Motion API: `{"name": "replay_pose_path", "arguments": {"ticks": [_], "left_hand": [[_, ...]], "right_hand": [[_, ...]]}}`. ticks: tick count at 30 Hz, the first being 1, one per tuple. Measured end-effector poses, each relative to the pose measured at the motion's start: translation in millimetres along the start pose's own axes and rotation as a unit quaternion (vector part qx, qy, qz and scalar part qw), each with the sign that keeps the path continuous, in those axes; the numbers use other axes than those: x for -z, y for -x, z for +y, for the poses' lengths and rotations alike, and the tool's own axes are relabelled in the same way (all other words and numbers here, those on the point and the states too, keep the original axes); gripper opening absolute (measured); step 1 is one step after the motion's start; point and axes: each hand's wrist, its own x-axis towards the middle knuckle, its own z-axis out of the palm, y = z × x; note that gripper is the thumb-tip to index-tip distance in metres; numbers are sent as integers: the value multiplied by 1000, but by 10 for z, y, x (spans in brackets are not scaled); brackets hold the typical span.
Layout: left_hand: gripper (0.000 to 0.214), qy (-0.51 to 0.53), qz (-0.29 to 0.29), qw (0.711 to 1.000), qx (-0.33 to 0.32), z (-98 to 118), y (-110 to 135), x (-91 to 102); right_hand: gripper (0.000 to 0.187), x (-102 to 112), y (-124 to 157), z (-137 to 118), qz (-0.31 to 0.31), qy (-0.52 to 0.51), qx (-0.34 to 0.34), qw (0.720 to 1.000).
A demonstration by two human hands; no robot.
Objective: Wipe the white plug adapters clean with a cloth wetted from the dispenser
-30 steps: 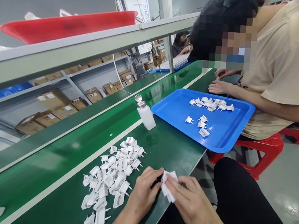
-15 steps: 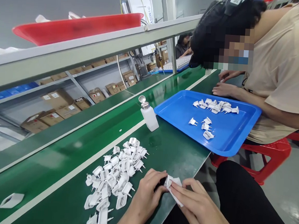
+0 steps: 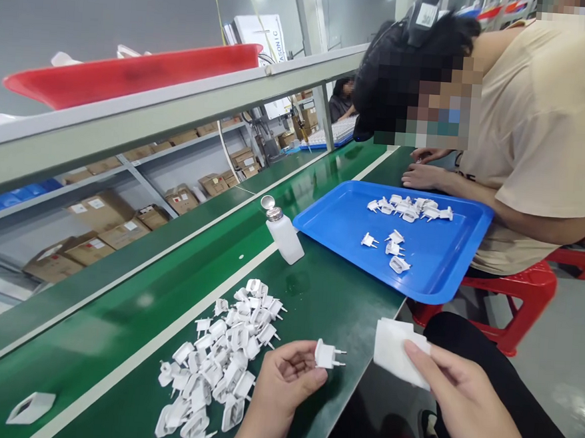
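Observation:
My left hand (image 3: 281, 385) pinches a white plug adapter (image 3: 327, 355) by its body, its two pins pointing right, just above the near edge of the green conveyor belt (image 3: 129, 328). My right hand (image 3: 464, 404) holds a folded white cloth (image 3: 397, 350) off the belt's edge, over my dark trousers, well apart from the adapter. A heap of several white plug adapters (image 3: 222, 361) lies on the belt just left of my left hand.
A blue tray (image 3: 444, 263) with several adapters sits further along the belt, beside a white dispenser bottle (image 3: 282, 231). A seated person in a beige shirt (image 3: 544, 123) works beyond it on a red stool (image 3: 512, 294). A red tray (image 3: 127, 71) rests on the overhead rail. A white piece (image 3: 31, 407) lies bottom left.
My hands have separated: the right drew the cloth away to the right, and the left now holds the adapter bare, where before the cloth was pressed around it.

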Motion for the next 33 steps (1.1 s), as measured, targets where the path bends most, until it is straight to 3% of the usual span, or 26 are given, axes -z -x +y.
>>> {"name": "replay_pose_path", "arguments": {"ticks": [2, 4, 6, 8, 11, 14, 19, 24, 30, 33], "left_hand": [[43, 137, -24, 989, 53, 2, 55, -80], [50, 229, -48, 967, 101, -1, 107, -159], [57, 278, -66, 950, 128, -17, 144, -221], [49, 281, -87, 948, 125, -51, 164, -254], [33, 239, -108, 961, 87, -127, 165, -254], [35, 235, -109, 964, 69, -207, 151, -240], [45, 230, -96, 966, 71, -240, 146, -257], [46, 148, -92, 985, 7, -207, 160, -269], [44, 218, -117, 968, 49, -178, 150, -270], [43, 223, -101, 968, 60, -194, 151, -257]], "right_hand": [[28, -127, 117, 6, 59, 77, 202, 975], [41, -261, 220, 25, 87, 148, 360, 917], [58, -379, 272, 24, 50, 192, 442, 875], [59, -468, 265, -9, -8, 208, 467, 860], [39, -539, 203, -81, -68, 183, 447, 873], [27, -547, 158, -119, -87, 160, 414, 892], [34, -535, 156, -154, -120, 168, 428, 880], [32, -567, 204, -184, -147, 225, 402, 875], [29, -588, 217, -135, -187, 36, 264, 945], [32, -560, 204, -4, -111, -99, 82, 986]]}}
